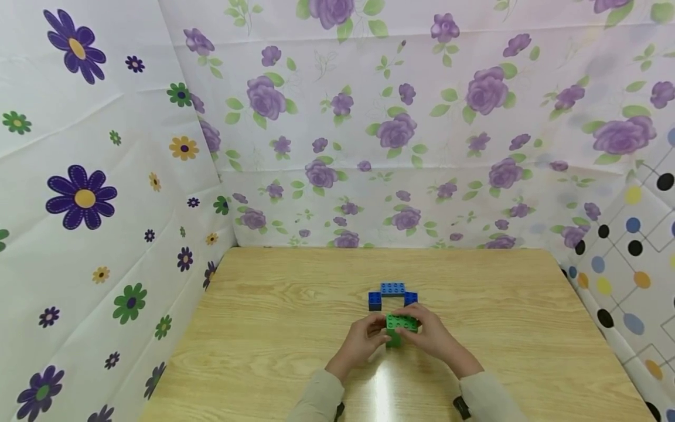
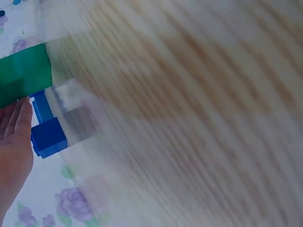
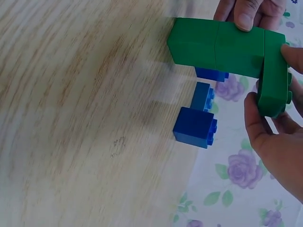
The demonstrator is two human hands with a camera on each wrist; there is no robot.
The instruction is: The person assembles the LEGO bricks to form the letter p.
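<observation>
Two stacked green bricks (image 3: 217,45) form a column on the table, with a longer green brick (image 1: 396,322) across the top, overhanging to the right. My right hand (image 1: 436,337) pinches that top brick by its overhanging part, thumb at the near side and fingers beyond. My left hand (image 1: 361,341) holds the column from the left; its thumb shows against the green side in the right wrist view. Just behind stand two dark blue bricks (image 1: 375,301), left and right, and a lighter blue brick (image 1: 392,288) lies between and behind them. The hand partly covers the right dark blue brick.
The wooden table (image 1: 274,305) extends around the bricks on all sides. A purple-flowered cloth (image 1: 369,146) hangs along its back edge. Patterned cloths enclose the left and right sides.
</observation>
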